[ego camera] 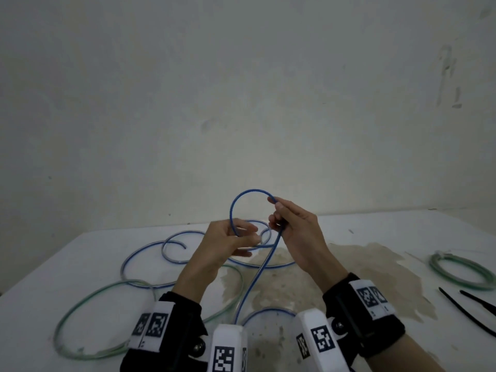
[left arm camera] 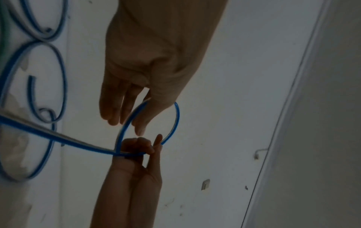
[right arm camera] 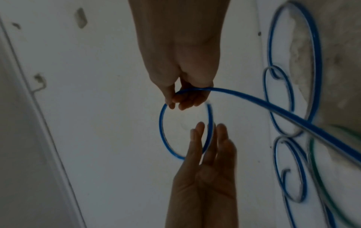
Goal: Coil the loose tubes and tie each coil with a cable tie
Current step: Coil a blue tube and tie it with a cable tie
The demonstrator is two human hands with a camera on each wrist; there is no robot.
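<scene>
Your right hand (ego camera: 298, 232) pinches the blue tube (ego camera: 241, 196) where its first small loop crosses itself, fingers curled round it, while your left hand (ego camera: 228, 241) reaches in with straight, relaxed fingers (right arm camera: 197, 138) on either side of the loop's near arc, steadying rather than gripping it. The loop stands raised above the white counter (ego camera: 80, 253); the rest of the blue tube runs down toward you and sprawls in wide curls across the counter behind and left of your hands. This looks like the start of coiling the blue tube: the next move likely calls for the left hand to draw slack up and lay a second turn against the first, matched in size, as the right keeps the crossing pinched. A loose green tube (ego camera: 88, 310) lies uncoiled at near left; a green coil (ego camera: 461, 272) sits at far right, its tie too small to make out, with black cable ties (ego camera: 467, 310) just beside it, cut off by the frame edge. Wrist views are dim, and the tube's near end hides behind the wrist cameras.
</scene>
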